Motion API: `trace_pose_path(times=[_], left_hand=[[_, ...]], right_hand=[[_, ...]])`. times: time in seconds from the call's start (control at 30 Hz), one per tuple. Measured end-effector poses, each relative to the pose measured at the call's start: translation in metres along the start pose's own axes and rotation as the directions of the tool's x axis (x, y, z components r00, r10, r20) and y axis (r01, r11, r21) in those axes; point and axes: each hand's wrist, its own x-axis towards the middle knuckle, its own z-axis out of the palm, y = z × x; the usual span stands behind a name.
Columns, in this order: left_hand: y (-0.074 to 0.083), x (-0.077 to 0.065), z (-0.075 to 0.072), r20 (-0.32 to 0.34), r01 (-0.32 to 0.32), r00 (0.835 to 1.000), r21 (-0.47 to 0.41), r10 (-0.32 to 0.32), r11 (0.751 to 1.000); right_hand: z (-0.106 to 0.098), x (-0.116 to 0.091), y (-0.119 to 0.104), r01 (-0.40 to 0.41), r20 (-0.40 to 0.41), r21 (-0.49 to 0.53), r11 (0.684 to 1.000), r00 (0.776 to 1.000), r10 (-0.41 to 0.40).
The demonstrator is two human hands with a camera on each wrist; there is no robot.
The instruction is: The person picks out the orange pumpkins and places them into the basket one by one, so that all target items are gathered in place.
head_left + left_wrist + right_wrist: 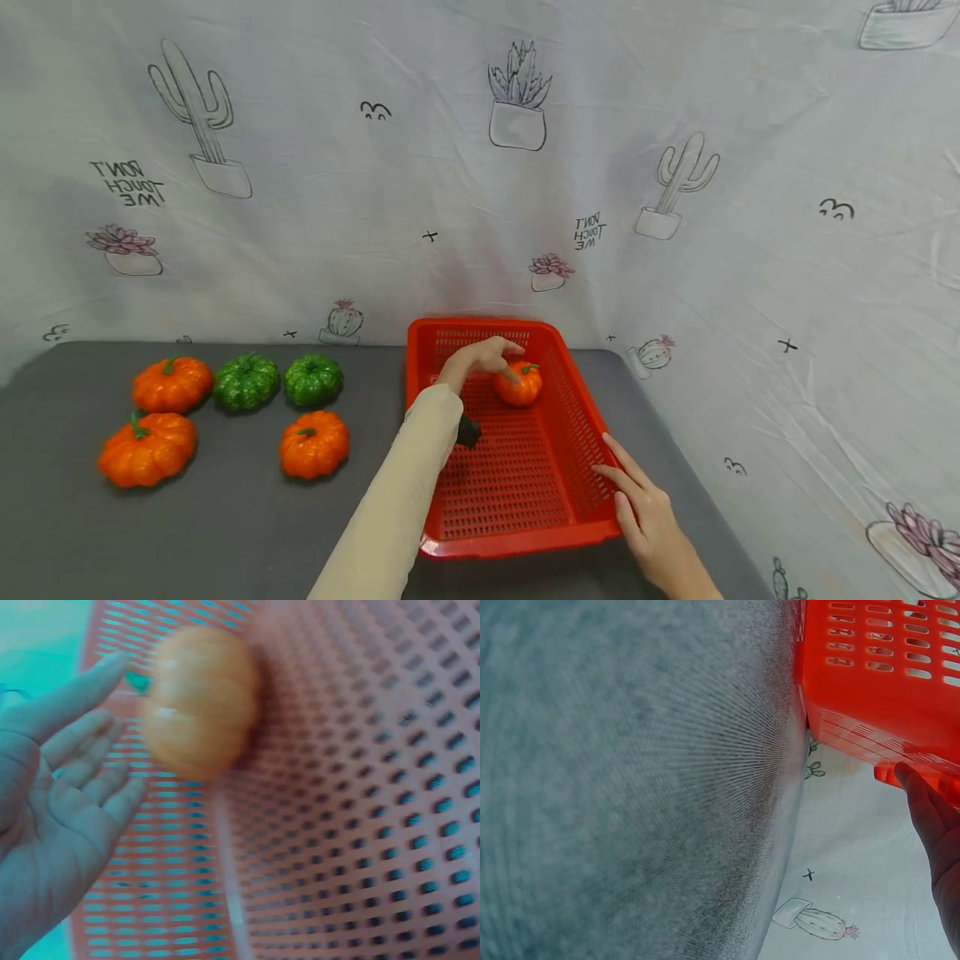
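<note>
An orange pumpkin [527, 385] with a green stem sits inside the red perforated basket [525, 543], toward its far right. Reaching over the basket, my left hand [483, 360] is beside this pumpkin. In the left wrist view the palm faces the pumpkin [201, 705], with fingers [86, 754] extended, loosely spread and holding nothing. At the near right corner my right hand [648, 521] grips the basket rim, fingers over the edge and thumb lower down. The right wrist view catches only part of this hand [937, 832] against the rim.
Left of the basket, on the grey table [225, 533], lie several pumpkins: orange ones [172, 385] [147, 450] [315, 444] and green ones [246, 382] [313, 380]. A white cloth [300, 208] with plant drawings hangs behind and along the right side.
</note>
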Motion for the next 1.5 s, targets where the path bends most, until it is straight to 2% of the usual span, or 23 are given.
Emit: trace_pose_path(times=[0.13,0.33,0.43,0.5,0.6,0.77,0.9,1.03,1.23,1.37,1.5], left_hand=[[0.02,-0.014,-0.016,0.019,-0.036,0.999,0.003,0.036,0.999],[0.043,-0.055,-0.045,-0.002,-0.184,0.983,-0.044,0.184,0.982],[0.046,-0.079,-0.053,0.006,-0.251,0.968,-0.039,0.252,0.967],[0.041,-0.096,-0.057,0.021,-0.28,0.96,-0.037,0.281,0.959],[0.026,-0.122,-0.061,0.049,-0.294,0.953,-0.065,0.298,0.954],[-0.011,-0.163,-0.066,0.068,-0.311,0.945,-0.126,0.32,0.942],[-0.039,-0.19,-0.067,0.034,-0.315,0.945,-0.169,0.325,0.934],[-0.065,-0.211,-0.067,-0.001,-0.342,0.937,-0.195,0.349,0.919],[-0.101,-0.238,-0.068,-0.017,-0.391,0.918,-0.21,0.396,0.896],[-0.119,-0.256,-0.072,-0.054,-0.383,0.923,-0.23,0.381,0.895],[-0.136,-0.269,-0.077,-0.069,-0.363,0.931,-0.221,0.357,0.905]], right_hand=[[0.0,-0.002,-0.001,-0.007,-0.003,-0.006,1.0,1.0,0.007],[-0.002,-0.002,0.0,0.003,-0.018,-0.021,1.0,1.0,-0.004],[-0.003,-0.002,-0.001,0.007,-0.019,-0.028,1.0,1.0,-0.007],[-0.002,-0.003,-0.002,0.008,-0.016,-0.035,0.999,1.0,-0.009],[-0.002,-0.004,-0.004,-0.006,-0.008,-0.035,0.999,1.0,0.006],[0.0,-0.004,-0.005,-0.012,-0.002,-0.027,1.0,1.0,0.012],[0.003,-0.004,-0.007,0.018,-0.017,-0.023,1.0,1.0,-0.019],[0.006,-0.006,-0.008,0.035,-0.026,-0.023,0.999,0.999,-0.035],[0.006,-0.01,-0.01,0.044,-0.038,-0.025,0.999,0.998,-0.045],[0.008,-0.011,-0.011,0.044,-0.04,-0.024,0.999,0.998,-0.045],[0.012,-0.012,-0.012,0.048,-0.044,-0.024,0.999,0.998,-0.049]])
